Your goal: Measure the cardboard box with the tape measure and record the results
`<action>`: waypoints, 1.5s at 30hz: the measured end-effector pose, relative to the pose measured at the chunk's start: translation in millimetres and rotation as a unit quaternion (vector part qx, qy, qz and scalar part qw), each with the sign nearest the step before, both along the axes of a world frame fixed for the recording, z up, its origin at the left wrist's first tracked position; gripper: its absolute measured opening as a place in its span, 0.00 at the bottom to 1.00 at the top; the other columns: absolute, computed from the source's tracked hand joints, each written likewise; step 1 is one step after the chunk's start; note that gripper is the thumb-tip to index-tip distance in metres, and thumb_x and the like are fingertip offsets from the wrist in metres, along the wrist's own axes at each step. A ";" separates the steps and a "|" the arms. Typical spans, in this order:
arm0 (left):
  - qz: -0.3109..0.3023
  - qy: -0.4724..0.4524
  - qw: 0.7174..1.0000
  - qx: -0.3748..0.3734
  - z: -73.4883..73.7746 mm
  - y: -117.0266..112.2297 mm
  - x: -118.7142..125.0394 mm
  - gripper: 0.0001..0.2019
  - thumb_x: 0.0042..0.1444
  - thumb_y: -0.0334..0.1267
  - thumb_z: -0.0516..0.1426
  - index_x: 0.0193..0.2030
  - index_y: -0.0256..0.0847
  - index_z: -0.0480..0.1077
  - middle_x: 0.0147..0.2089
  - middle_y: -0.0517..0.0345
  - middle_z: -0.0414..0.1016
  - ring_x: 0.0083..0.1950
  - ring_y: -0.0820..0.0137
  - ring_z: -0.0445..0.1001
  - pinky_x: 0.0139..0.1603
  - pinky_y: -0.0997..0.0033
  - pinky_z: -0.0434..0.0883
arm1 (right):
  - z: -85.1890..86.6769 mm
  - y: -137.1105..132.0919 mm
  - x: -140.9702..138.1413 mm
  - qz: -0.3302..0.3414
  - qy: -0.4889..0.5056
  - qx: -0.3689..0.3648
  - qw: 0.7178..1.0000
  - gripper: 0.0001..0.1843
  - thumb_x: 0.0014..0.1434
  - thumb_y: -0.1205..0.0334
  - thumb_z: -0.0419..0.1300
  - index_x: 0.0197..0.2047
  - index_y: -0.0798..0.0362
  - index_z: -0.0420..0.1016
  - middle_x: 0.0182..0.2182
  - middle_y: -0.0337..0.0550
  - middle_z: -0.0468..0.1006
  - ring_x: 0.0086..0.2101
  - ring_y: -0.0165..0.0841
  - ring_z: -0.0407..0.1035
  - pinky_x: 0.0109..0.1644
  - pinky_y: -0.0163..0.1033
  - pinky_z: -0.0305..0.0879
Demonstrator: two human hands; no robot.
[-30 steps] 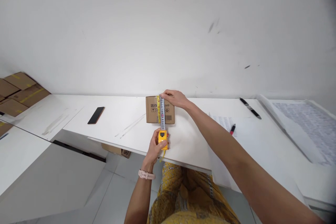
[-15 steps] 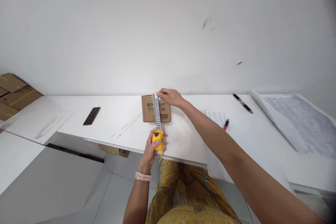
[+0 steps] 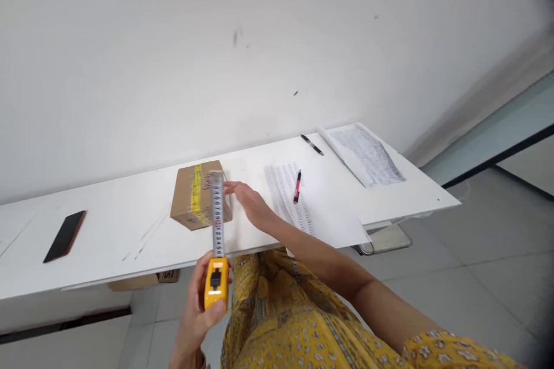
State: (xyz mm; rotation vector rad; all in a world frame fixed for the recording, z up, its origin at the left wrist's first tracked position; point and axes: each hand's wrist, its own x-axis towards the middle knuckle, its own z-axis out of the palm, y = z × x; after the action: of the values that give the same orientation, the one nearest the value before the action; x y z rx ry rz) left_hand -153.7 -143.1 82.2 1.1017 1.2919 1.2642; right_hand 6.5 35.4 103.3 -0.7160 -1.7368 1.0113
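Observation:
My left hand (image 3: 197, 300) is closed around a yellow tape measure (image 3: 215, 285) near the table's front edge. Its extended blade (image 3: 218, 216) points away from me, passing in front of the right part of a small cardboard box (image 3: 184, 190). Yellow tape and dark handwriting mark the box's top. Beside the box's right side, my right hand (image 3: 253, 204) has its fingers stretched toward the blade and looks open. Whether the fingertips touch the blade or the box, I cannot tell.
On the white table (image 3: 142, 207), a dark phone (image 3: 64, 236) lies at left. To the right are printed sheets (image 3: 324, 207) with a red-and-black pen (image 3: 298, 186), a black pen (image 3: 311, 145) and a document in a clear sleeve (image 3: 366, 153). A wall stands behind.
My view has swung right. The box now shows its yellow-taped, handwritten face instead of the printed one. My right hand has left the box's far edge, and the tape measure is raised closer to me.

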 end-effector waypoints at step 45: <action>-0.128 0.603 0.760 0.207 -73.3 170.7 163.7 0.44 0.56 0.44 0.62 0.73 0.34 0.46 0.76 0.31 0.35 0.76 0.43 0.32 0.70 0.34 0.40 | -75.7 65.5 198.9 -0.219 0.046 -0.194 0.955 0.19 0.55 0.43 0.62 0.37 0.50 0.66 0.23 0.36 0.76 0.29 0.32 0.72 0.39 0.40 0.68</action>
State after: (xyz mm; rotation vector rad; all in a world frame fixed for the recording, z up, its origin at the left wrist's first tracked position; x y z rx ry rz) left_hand 10.1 27.7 9.0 2.5612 1.6530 0.5244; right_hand 205.4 100.9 27.7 -1.2219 -1.2281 1.0578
